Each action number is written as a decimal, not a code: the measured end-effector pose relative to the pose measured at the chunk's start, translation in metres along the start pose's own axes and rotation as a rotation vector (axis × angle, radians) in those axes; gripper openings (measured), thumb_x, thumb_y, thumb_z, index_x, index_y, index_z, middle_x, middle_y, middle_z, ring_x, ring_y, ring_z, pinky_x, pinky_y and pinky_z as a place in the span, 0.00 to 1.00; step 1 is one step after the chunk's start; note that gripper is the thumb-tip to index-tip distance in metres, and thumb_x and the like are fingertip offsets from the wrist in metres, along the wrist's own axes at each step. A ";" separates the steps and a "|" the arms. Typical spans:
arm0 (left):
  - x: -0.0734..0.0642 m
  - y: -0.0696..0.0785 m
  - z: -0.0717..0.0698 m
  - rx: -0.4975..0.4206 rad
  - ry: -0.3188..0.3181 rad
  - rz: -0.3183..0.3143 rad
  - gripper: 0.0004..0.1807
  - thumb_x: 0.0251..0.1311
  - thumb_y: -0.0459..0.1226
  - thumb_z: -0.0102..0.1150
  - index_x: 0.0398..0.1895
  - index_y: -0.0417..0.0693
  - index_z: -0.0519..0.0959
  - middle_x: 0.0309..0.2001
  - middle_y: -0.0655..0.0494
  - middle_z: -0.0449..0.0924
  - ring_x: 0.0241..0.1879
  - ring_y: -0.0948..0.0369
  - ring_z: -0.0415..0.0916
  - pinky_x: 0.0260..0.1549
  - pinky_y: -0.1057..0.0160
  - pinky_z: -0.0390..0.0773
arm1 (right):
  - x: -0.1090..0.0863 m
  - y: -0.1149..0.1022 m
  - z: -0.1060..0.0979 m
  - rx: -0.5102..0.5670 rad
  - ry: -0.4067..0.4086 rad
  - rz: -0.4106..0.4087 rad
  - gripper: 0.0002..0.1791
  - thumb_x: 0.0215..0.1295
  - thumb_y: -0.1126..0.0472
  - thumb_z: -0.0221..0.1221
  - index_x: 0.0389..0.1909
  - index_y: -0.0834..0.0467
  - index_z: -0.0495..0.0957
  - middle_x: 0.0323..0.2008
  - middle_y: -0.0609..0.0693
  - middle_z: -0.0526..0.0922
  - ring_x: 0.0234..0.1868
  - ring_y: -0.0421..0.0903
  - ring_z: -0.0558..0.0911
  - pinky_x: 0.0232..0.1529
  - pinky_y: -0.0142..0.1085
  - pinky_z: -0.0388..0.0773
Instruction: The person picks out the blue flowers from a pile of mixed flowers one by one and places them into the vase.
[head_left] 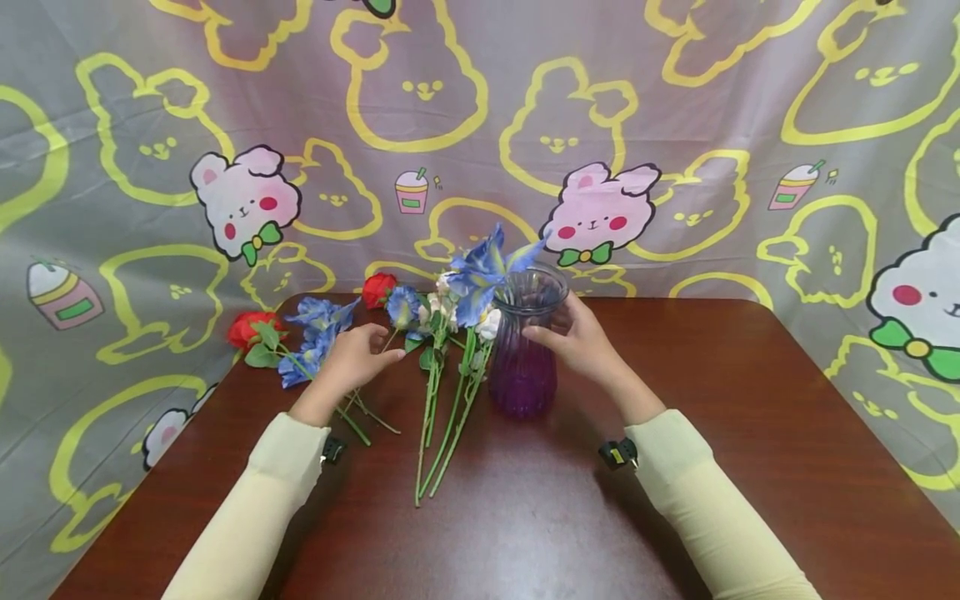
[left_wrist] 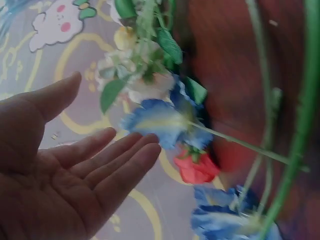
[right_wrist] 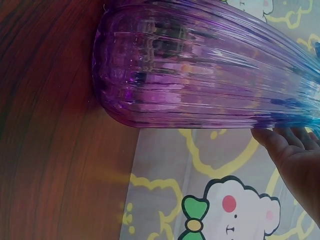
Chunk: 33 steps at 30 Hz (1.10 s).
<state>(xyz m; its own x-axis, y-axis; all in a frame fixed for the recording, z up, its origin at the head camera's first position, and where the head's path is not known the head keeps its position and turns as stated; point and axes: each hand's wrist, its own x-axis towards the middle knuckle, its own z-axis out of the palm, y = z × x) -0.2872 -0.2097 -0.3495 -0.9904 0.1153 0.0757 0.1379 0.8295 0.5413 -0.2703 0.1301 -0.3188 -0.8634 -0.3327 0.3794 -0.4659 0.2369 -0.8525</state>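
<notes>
My right hand holds a ribbed glass vase by its upper part, thumb in front and fingers round the far side. The vase stands upright on the table, purple at the base and clearer at the rim; the right wrist view shows fingertips against its side. A blue iris spreads at the vase's mouth, leaning left. My left hand is empty, its fingers extended and thumb apart, close to a blue flower with a thin stem. In the head view this hand hovers over the lying flowers.
Left of the vase, white flowers lie with long green stems pointing toward me. Farther left are a red rose, another red rose and blue flowers. A patterned curtain hangs behind the brown table.
</notes>
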 end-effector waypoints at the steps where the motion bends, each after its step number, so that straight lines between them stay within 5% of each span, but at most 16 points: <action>1: 0.000 -0.003 0.000 0.016 -0.010 -0.013 0.32 0.63 0.48 0.61 0.62 0.32 0.70 0.54 0.34 0.76 0.54 0.42 0.73 0.49 0.43 0.73 | 0.000 0.001 0.000 0.002 0.001 -0.002 0.36 0.63 0.68 0.63 0.70 0.64 0.58 0.59 0.65 0.73 0.61 0.60 0.73 0.58 0.50 0.72; 9: 0.004 -0.018 0.002 0.117 -0.041 -0.050 0.28 0.64 0.42 0.61 0.55 0.25 0.72 0.50 0.32 0.77 0.50 0.39 0.74 0.46 0.44 0.74 | 0.007 0.030 -0.001 0.011 0.017 -0.024 0.37 0.63 0.64 0.65 0.70 0.56 0.60 0.60 0.60 0.74 0.62 0.55 0.73 0.59 0.49 0.72; 16: 0.009 -0.029 0.008 0.256 -0.038 -0.023 0.18 0.60 0.36 0.63 0.46 0.26 0.78 0.43 0.34 0.80 0.46 0.39 0.76 0.45 0.44 0.75 | 0.000 0.001 0.002 0.013 0.007 -0.006 0.37 0.63 0.69 0.63 0.71 0.63 0.58 0.59 0.66 0.73 0.61 0.60 0.73 0.57 0.50 0.73; 33: 0.013 -0.041 0.015 0.222 -0.009 -0.037 0.13 0.51 0.27 0.62 0.40 0.28 0.81 0.41 0.34 0.81 0.46 0.38 0.76 0.45 0.45 0.76 | -0.002 0.000 0.002 0.010 0.015 -0.018 0.37 0.63 0.69 0.63 0.70 0.63 0.58 0.59 0.66 0.73 0.61 0.60 0.73 0.58 0.50 0.72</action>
<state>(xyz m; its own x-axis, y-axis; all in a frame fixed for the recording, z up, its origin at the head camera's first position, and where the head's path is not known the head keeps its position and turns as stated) -0.3060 -0.2334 -0.3832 -0.9949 0.0864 0.0515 0.0990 0.9332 0.3455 -0.2683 0.1287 -0.3197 -0.8578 -0.3233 0.3995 -0.4790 0.2216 -0.8493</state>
